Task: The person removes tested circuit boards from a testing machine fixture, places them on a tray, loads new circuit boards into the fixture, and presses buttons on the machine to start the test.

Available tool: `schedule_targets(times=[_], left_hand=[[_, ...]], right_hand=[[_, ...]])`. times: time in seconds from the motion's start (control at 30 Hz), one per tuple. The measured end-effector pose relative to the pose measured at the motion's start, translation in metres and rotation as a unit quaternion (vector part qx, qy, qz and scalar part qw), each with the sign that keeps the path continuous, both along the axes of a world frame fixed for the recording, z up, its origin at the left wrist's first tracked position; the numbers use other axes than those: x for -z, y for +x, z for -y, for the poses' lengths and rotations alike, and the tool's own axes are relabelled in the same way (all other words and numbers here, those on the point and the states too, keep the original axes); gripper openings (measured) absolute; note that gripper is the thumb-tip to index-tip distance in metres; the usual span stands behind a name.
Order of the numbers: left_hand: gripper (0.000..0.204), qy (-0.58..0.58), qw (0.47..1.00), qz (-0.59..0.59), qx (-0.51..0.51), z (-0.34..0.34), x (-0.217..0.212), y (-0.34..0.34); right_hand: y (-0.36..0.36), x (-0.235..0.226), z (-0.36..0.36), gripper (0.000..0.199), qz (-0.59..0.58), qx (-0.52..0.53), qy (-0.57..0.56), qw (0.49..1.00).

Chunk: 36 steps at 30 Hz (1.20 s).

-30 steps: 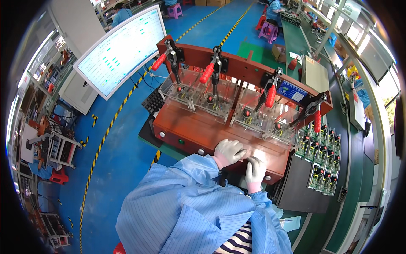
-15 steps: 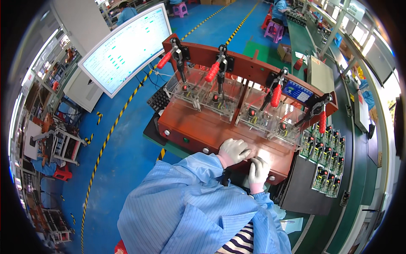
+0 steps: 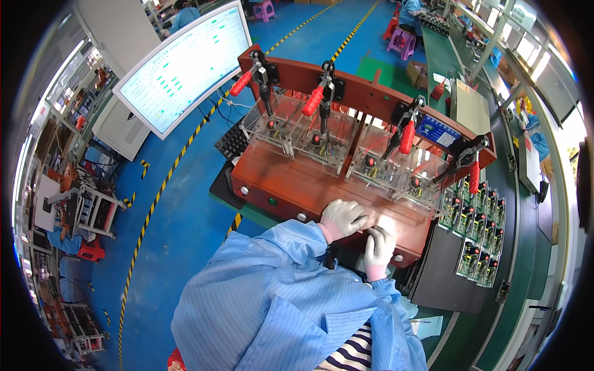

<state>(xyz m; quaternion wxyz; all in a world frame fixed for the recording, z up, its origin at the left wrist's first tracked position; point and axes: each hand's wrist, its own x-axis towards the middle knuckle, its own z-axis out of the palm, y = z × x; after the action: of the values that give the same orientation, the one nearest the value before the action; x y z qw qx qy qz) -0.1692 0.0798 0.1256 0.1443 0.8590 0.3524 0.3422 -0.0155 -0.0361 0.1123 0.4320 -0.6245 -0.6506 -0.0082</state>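
My left hand (image 3: 342, 219), in a white glove, lies on the front part of a red test fixture (image 3: 297, 179), its fingers curled together toward the right. Close beside it, my right hand (image 3: 378, 250), also gloved, rests at the fixture's front edge with bent fingers. A narrow gap separates the hands; whatever their fingertips may hold is hidden or too small to make out. Behind them, several toggle clamps with red handles (image 3: 406, 137) stand over clear plastic covers (image 3: 309, 151). Parts with red-topped round components show through the covers.
Green circuit boards (image 3: 476, 229) lie in rows right of the fixture, by a black mat (image 3: 448, 272). A lit monitor (image 3: 185, 68) and a black keyboard (image 3: 232, 142) are at the left. A green-topped bench (image 3: 526, 266) runs along the right. Other people sit farther off.
Both hands keep their place on the fixture. Only a slight shift of the whole view shows; the clamps and covers look unchanged.
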Motion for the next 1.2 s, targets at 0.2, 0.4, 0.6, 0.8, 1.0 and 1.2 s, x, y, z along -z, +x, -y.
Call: schedule_targets(times=[0.2, 0.4, 0.6, 0.8, 1.0, 1.2], left_hand=[[0.020, -0.068, 0.994, 0.065, 0.054, 0.011, -0.020, -0.026], [0.016, -0.260, 0.964, -0.061, -0.008, 0.068, 0.000, -0.166], [0.027, -0.560, 0.745, -0.344, -0.112, 0.155, 0.054, -0.273], [0.028, -0.616, 0.700, -0.361, -0.012, 0.134, 0.112, -0.232], [0.028, -0.604, 0.708, -0.364, 0.034, 0.094, 0.124, -0.174], [0.029, -0.598, 0.694, -0.395, 0.068, 0.068, 0.118, -0.159]], right_hand=[[0.010, -0.012, 0.017, 0.020, -0.124, -0.018, -0.049, 0.991], [0.032, -0.010, 0.185, 0.020, -0.315, 0.193, -0.263, 0.891], [-0.035, -0.005, 0.335, 0.016, -0.383, 0.263, -0.483, 0.742], [-0.107, 0.006, 0.384, 0.013, -0.556, 0.224, -0.480, 0.641], [-0.101, -0.006, 0.370, 0.015, -0.713, 0.168, -0.314, 0.604], [0.032, -0.079, 0.302, 0.024, -0.311, 0.185, -0.403, 0.841]])
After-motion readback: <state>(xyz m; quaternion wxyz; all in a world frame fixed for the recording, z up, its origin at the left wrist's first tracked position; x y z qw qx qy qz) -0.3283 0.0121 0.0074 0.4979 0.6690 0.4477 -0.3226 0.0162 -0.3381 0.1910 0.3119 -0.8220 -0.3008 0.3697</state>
